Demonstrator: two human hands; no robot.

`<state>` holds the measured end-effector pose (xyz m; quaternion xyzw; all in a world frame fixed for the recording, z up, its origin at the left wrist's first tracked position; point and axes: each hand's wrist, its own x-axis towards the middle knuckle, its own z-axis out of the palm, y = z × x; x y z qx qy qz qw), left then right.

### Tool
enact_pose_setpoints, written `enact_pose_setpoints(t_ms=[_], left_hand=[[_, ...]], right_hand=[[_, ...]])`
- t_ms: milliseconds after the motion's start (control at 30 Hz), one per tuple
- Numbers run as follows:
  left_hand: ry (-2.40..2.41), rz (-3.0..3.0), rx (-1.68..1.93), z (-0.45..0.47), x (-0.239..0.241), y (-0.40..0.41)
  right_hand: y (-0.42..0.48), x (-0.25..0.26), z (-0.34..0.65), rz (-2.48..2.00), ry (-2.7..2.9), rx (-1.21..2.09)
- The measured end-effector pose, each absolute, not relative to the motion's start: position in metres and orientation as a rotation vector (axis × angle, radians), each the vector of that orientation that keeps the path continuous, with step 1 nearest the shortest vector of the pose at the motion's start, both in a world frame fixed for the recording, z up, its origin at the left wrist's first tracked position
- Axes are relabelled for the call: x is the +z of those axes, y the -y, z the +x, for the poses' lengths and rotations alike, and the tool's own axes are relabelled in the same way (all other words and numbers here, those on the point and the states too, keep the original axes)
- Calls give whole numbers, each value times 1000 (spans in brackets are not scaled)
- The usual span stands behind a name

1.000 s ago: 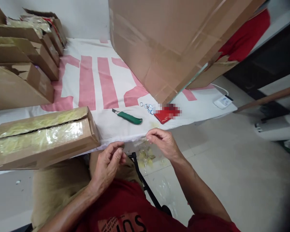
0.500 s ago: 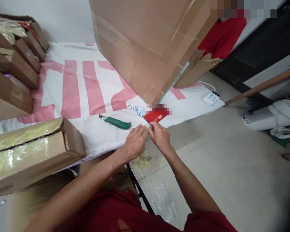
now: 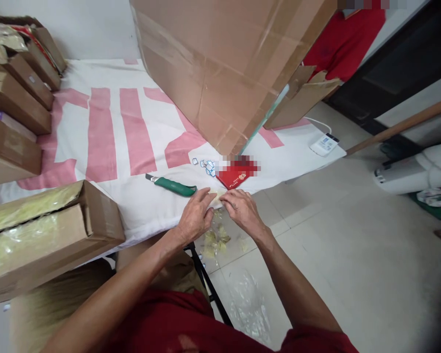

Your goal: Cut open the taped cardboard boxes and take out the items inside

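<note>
At the worktop's (image 3: pixel 106 142) near edge, the left hand (image 3: pixel 195 215) and right hand (image 3: pixel 242 208) meet, fingers pinched on a small pale scrap of tape (image 3: pixel 216 196) (too small to tell more). Best to keep it pressed flat on the cloth, clear of the green knife (image 3: pixel 172 185).

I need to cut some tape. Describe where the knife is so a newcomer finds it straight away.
Find the huge cardboard box on the white-and-pink cloth. Nearer the front edge, just left of the red booklet and the person's left hand, lies the utility knife: the only green-handled thing there.
</note>
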<state>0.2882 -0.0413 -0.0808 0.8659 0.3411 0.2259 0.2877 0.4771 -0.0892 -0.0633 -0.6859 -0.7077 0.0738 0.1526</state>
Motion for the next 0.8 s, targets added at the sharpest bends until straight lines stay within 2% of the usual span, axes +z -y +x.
enact_pose_setpoints(t_ms=[167, 300, 433, 567, 700, 800], left_hand=[[-938, 2369, 650, 271, -82, 56], [-886, 2360, 634, 247, -69, 80], [-709, 2236, 445, 195, -34, 106], [-667, 2005, 364, 130, 24, 119], [-786, 1877, 525, 57, 80, 130], [-1255, 1815, 961, 1, 92, 139]], right_hand=[[86, -63, 481, -1818, 1799, 353], [87, -56, 487, -1740, 1663, 272], [85, -45, 481, -1620, 1621, 215], [65, -29, 433, -1480, 1784, 301], [51, 3, 353, -1168, 2022, 355], [43, 29, 300, -924, 2162, 240]])
